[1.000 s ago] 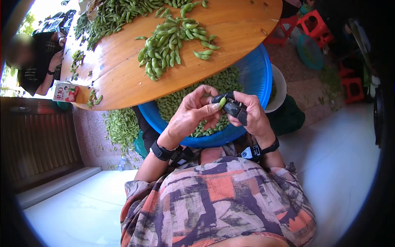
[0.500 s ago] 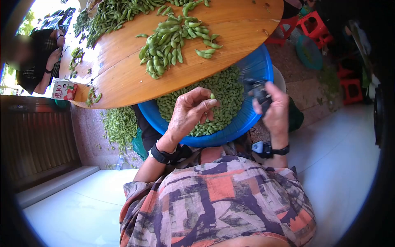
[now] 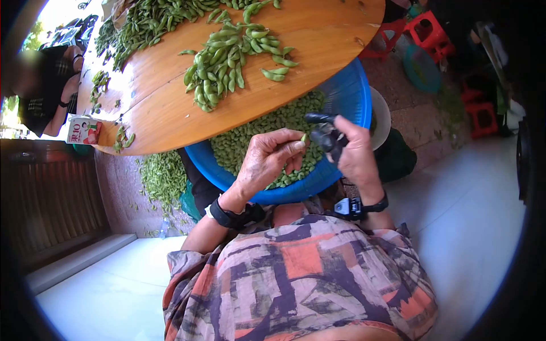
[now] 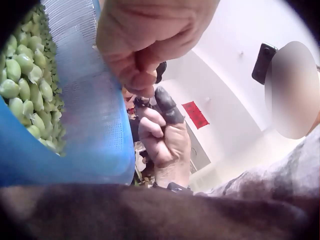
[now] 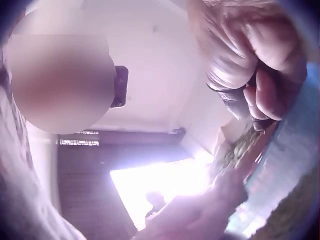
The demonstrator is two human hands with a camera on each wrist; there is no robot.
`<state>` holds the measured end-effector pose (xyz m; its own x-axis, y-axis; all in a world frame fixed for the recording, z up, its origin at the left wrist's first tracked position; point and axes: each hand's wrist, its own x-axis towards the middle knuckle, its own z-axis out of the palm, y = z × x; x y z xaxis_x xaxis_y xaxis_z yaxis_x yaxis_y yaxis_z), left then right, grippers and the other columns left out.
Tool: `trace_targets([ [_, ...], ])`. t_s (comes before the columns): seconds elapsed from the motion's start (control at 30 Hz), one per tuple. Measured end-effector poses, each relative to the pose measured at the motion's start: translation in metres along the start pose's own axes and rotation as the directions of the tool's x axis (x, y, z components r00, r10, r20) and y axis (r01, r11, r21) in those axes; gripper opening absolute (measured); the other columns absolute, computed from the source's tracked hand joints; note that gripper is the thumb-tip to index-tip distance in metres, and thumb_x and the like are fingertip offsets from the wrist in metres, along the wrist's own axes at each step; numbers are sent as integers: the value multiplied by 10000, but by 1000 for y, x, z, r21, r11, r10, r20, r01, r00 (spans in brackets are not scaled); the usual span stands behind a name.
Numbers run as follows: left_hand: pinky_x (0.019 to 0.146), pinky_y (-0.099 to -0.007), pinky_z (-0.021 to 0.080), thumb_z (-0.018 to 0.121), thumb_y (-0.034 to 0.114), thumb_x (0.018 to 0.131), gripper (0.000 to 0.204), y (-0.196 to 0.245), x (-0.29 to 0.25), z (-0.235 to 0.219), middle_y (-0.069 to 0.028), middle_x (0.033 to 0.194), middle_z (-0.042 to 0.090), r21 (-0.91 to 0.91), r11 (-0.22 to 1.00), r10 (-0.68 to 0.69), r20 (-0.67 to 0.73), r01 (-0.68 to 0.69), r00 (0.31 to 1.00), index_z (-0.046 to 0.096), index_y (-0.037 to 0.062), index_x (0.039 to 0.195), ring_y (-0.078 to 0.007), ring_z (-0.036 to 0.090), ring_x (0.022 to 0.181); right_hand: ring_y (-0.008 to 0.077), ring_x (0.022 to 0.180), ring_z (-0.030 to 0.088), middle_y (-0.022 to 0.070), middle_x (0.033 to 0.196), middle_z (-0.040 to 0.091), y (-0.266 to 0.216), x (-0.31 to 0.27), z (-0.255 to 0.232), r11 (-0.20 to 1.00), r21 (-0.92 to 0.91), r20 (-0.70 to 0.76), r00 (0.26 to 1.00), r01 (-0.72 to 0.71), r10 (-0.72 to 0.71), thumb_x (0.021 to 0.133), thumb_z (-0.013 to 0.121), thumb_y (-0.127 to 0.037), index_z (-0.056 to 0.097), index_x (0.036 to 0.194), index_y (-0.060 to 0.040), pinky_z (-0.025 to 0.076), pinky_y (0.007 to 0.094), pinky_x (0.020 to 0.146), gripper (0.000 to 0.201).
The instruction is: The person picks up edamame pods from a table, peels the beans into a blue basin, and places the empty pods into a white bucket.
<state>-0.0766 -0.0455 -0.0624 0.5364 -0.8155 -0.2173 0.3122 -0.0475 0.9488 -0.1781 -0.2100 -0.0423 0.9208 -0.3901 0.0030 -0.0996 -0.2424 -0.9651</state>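
Observation:
My left hand (image 3: 259, 165) pinches a small green soybean pod (image 3: 305, 138) between thumb and forefinger, above the blue basin (image 3: 364, 99). Shelled green soybeans (image 3: 242, 139) fill much of the basin. Just right of the pod is my right hand (image 3: 358, 159), thumb and forefinger spread apart in black finger covers (image 3: 329, 142). The left wrist view shows that right hand (image 4: 167, 145) below the left one (image 4: 155, 30), its other fingers folded in. Nothing shows between the covered fingertips.
A wooden table (image 3: 318, 40) overhangs the basin, bearing a heap of pods (image 3: 219, 71), a larger pile (image 3: 142, 28) and a drink carton (image 3: 84, 131). Empty husks (image 3: 165, 173) lie on the floor at left. A white bucket (image 3: 387, 116) and red stools (image 3: 429, 31) stand right. Another person sits left.
My right hand was at the pod with the left, swung right over the basin's edge, and has come back close to it with fingers parted. The left hand stays over the basin.

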Motion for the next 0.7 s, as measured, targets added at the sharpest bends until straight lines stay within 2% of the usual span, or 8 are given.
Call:
trace_targets([
  [0.03, 513, -222, 451, 592, 115, 969, 153, 1, -1, 0, -9, 667, 607, 31, 1000, 5, -24, -5, 1000, 663, -20, 986, -72, 550, 577, 12, 675, 480, -64, 723, 552, 0, 0, 8, 996, 81, 16, 1000, -24, 23, 887, 648, -73, 680, 1126, -40, 401, 190, 587, 243],
  [0.17, 491, -235, 438, 607, 76, 944, 118, -2, -2, -1, -23, 648, 602, 93, 995, 52, -96, -43, 994, 673, -21, 932, -73, 550, 547, 6, 666, 477, -52, 720, 550, 4, -1, 21, 954, 262, 49, 990, -144, 135, 898, 642, -86, 670, 1149, -37, 397, 188, 570, 257],
  [0.23, 480, -251, 432, 618, 42, 916, 92, -2, -2, 2, -37, 625, 591, 260, 959, 154, -153, -111, 976, 675, -20, 881, -69, 549, 524, 6, 645, 479, -53, 715, 546, 7, -3, 21, 951, 266, 64, 987, -159, 148, 900, 640, -83, 670, 1152, -38, 395, 189, 549, 258],
  [0.37, 479, -258, 434, 622, 37, 903, 89, -5, -1, 0, -40, 591, 575, 386, 905, 257, -166, -177, 952, 672, -23, 862, -67, 552, 510, 8, 577, 483, -57, 685, 532, 2, -4, 24, 947, 270, 82, 984, -173, 156, 907, 606, -56, 668, 1157, -43, 384, 190, 492, 257],
  [0.47, 452, -243, 400, 619, 64, 923, 117, -9, 0, -8, -27, 560, 564, 330, 939, 157, -166, -95, 974, 675, -16, 858, -67, 528, 483, 13, 560, 486, -51, 670, 535, 5, -2, 29, 961, 263, 54, 996, -85, 73, 900, 567, -18, 662, 1155, -28, 388, 192, 485, 272],
  [0.53, 431, -225, 364, 614, 101, 945, 149, -12, 0, -15, -17, 553, 565, -14, 997, -71, -65, 70, 995, 678, -4, 860, -62, 496, 461, 16, 563, 492, -46, 673, 539, 5, 0, 26, 942, 298, 107, 986, -157, 131, 892, 555, -4, 656, 1157, -15, 392, 192, 484, 283],
  [0.57, 431, -225, 364, 614, 101, 945, 149, -12, -1, -16, -17, 553, 565, -15, 997, -71, -67, 70, 995, 678, -4, 860, -62, 496, 461, 19, 565, 498, -41, 676, 542, 6, 1, 25, 916, 329, 161, 970, -228, 184, 884, 542, 9, 650, 1158, -2, 396, 192, 483, 295],
  [0.7, 428, -209, 363, 614, 117, 955, 160, -9, -2, -18, -21, 597, 592, -1, 996, -85, -17, 85, 996, 669, 3, 858, -55, 496, 479, 26, 564, 501, -37, 681, 545, 12, 2, 24, 891, 377, 199, 962, -254, 190, 872, 545, 19, 634, 1174, 17, 401, 193, 482, 315],
])
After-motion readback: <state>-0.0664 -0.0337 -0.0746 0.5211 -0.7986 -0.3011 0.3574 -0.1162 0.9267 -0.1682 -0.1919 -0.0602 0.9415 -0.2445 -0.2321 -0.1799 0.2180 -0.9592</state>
